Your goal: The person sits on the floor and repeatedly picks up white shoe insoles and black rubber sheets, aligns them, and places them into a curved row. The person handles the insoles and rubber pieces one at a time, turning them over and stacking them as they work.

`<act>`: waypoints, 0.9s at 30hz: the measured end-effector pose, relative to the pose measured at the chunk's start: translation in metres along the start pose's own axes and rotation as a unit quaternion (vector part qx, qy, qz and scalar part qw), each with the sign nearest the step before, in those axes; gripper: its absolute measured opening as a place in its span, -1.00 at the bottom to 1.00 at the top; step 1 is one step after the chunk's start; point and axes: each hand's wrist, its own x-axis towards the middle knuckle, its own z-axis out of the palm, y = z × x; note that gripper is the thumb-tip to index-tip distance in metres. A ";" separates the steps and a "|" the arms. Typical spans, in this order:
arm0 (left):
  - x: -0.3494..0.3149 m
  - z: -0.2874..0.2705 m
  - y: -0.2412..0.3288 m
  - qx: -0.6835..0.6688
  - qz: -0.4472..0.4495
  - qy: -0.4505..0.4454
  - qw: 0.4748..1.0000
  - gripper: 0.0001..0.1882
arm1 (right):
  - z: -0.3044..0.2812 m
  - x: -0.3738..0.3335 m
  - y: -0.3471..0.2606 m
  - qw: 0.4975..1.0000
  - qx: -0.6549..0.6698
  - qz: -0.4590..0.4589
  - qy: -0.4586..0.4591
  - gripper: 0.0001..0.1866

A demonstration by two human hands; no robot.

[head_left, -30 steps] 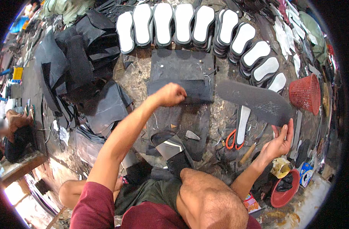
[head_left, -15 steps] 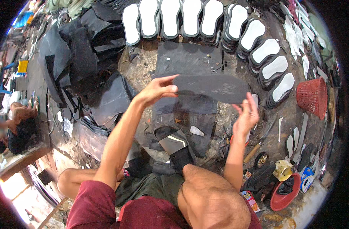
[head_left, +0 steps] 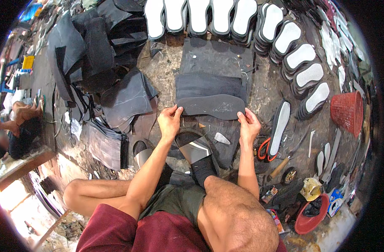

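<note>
On the floor at left, loose dark sheets [head_left: 127,94] lie beside the left hand [head_left: 170,122], whose fingers pinch the left end of a dark grey sole-shaped piece [head_left: 211,106]. The piece lies level across the near edge of a black rectangular strip [head_left: 209,85]; whether it rests there cannot be told. It is probably light, semi-stiff and not fragile, best held by its two ends, lest the middle sag. The right hand [head_left: 248,126] grips the right end between thumb and fingers. Farther right lie orange-handled scissors [head_left: 263,150].
</note>
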 end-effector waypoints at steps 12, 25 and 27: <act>-0.003 -0.001 0.007 -0.038 -0.036 0.023 0.998 -0.61 | 0.002 0.001 0.013 1.000 0.004 -0.020 -0.004 -0.56; 0.006 0.004 0.049 0.141 0.348 -0.050 0.925 -0.55 | 0.013 -0.013 -0.014 0.923 -0.313 -0.213 0.071 -0.65; 0.019 0.011 0.053 0.169 0.499 -0.116 0.842 -0.51 | 0.023 -0.027 -0.037 0.805 -0.495 -0.282 0.165 -0.55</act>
